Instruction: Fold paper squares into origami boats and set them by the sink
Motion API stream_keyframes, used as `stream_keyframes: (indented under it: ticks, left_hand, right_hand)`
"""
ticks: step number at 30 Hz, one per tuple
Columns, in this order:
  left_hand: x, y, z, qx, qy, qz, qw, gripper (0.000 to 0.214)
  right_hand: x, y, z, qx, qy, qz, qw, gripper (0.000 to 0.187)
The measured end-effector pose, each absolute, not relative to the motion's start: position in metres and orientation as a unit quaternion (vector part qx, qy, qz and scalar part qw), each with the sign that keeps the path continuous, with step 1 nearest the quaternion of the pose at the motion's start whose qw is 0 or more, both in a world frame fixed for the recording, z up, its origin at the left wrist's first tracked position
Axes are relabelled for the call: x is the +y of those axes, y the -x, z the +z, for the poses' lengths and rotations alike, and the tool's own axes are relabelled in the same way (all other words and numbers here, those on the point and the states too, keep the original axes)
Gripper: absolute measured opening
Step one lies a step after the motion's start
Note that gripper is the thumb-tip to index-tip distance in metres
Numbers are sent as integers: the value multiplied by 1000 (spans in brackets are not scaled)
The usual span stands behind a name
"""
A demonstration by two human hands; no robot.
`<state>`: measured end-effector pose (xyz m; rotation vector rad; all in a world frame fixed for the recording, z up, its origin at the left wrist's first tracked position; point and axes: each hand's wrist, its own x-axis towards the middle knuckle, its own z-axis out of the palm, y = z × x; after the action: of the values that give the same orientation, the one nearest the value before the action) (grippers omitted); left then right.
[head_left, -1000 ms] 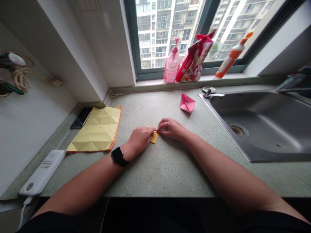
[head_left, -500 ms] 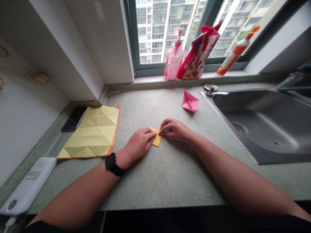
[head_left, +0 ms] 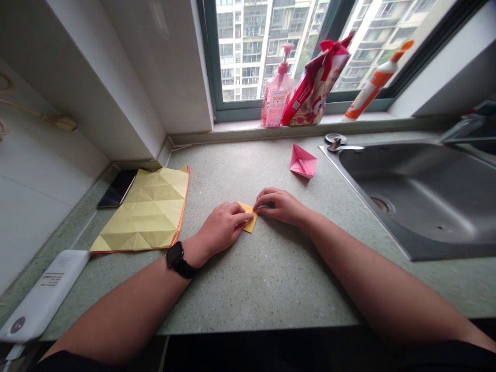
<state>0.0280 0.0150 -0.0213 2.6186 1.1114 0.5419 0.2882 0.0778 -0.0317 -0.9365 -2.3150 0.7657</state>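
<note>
A small piece of folded yellow origami paper (head_left: 250,225) lies on the speckled counter between my two hands. My left hand (head_left: 221,227), with a black watch on its wrist, holds the paper's left side down, its index finger stretched across the top. Thumb and fingertips of my right hand (head_left: 279,206) pinch the right edge of the same paper. Part of the paper is hidden under my left fingers. Beyond my right hand sits a pink folded-paper shape (head_left: 303,162), apart from both hands.
At left, a stack of creased yellow paper sheets (head_left: 145,212) partly covers a dark phone (head_left: 117,188). A white power bank (head_left: 46,294) lies nearer. A steel sink (head_left: 418,196) is at right. On the windowsill stand a pink pump bottle (head_left: 277,98), a red bag (head_left: 318,88) and an orange-white bottle (head_left: 372,88).
My left index finger has slid slightly right across the yellow paper. My right hand stays pinched at its edge. The view has shifted very slightly.
</note>
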Motion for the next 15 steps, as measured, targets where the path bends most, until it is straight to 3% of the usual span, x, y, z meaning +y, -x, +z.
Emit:
stream_keyframes:
  ticks: [15]
  left_hand:
    - [13,-38,-21,391,-905,148,75,36]
  right_hand:
    - [83,-290,-36,-862,335,280,257,13]
